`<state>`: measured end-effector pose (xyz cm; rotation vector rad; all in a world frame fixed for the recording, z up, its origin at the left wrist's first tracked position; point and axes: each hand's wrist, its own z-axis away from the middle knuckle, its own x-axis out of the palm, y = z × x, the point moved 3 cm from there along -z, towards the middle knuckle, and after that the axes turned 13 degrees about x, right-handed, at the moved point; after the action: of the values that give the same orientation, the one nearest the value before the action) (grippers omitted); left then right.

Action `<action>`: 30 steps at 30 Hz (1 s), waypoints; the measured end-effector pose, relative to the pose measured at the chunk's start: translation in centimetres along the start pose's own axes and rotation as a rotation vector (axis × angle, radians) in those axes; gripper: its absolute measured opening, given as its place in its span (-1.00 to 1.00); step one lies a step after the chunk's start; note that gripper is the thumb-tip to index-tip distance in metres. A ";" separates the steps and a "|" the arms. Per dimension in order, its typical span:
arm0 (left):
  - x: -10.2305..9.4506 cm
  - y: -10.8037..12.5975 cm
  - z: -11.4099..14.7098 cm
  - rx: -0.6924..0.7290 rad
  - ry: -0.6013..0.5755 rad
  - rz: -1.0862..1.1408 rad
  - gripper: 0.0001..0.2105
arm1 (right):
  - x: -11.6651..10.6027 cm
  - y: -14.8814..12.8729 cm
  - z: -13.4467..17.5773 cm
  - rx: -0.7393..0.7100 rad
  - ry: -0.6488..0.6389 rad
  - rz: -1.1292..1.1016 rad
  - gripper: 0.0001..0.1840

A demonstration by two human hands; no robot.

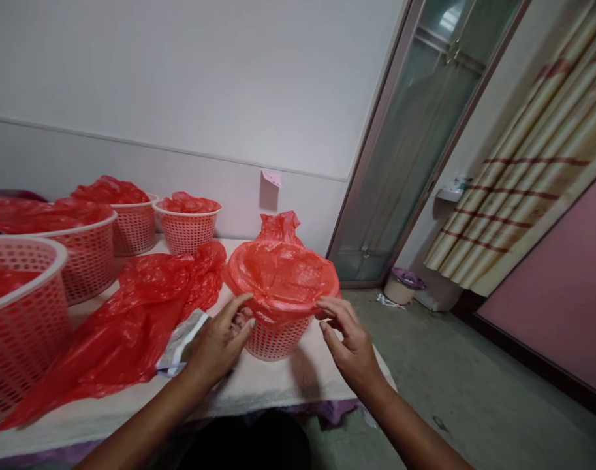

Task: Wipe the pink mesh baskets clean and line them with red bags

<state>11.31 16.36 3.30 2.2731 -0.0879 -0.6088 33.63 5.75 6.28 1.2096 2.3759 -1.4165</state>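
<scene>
A white perforated plastic basket (278, 339) stands upright on the cloth-covered table in front of me. It is lined with a red plastic bag (282, 277), whose edge is folded outward over the rim and whose loose end sticks up at the back. My left hand (226, 336) is at the near left of the rim, index fingertip against the folded bag, with thumb and fingers apart. At the near right, my right hand (346, 339) has its fingertips by the bag's edge, thumb spread away from the fingers. Neither hand is visibly gripping anything.
Left of the basket lies a heap of loose red bags (145, 313), beside a greyish packet (183, 343). Several bag-lined baskets, one a small basket (187, 232), stand further left. The table's right edge drops to the floor, where a bin (400, 287) stands near a glass door (415, 130).
</scene>
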 end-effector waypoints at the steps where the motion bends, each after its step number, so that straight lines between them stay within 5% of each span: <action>1: 0.1 -0.1 0.0 0.008 -0.001 0.005 -0.59 | -0.3 0.0 -0.5 -0.012 0.005 0.052 -0.66; 5: 0.1 -0.5 1.1 0.004 0.077 0.062 -0.60 | -0.4 0.7 -2.4 -0.016 -0.118 0.261 -0.60; 8: 0.2 -2.4 3.2 -0.057 0.135 0.091 -0.62 | 0.1 1.5 -2.9 0.016 -0.193 0.343 -0.78; 12: 1.2 -7.4 7.0 -0.065 -0.012 -0.085 -0.65 | 0.0 2.3 -2.8 0.015 -0.109 0.359 -0.90; 15: 2.3 -11.8 9.3 0.088 -0.082 -0.372 -0.65 | -0.7 3.4 -3.3 0.030 -0.023 0.377 -0.92; 19: 3.8 -15.9 10.6 0.188 -0.093 -0.448 -0.67 | -2.2 6.1 -4.9 0.064 0.127 0.455 -0.89; 24: 4.9 -16.8 10.9 0.268 -0.125 -0.518 -0.72 | -2.9 9.7 -7.1 0.166 0.208 0.507 -0.84; 30: 5.4 -16.3 11.3 0.294 -0.164 -0.602 -0.70 | -0.8 11.0 -10.3 0.195 0.237 0.494 -0.84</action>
<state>8.96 19.00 -16.91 2.5308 0.4726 -1.1556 44.65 16.03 4.81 1.9436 1.8879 -1.4152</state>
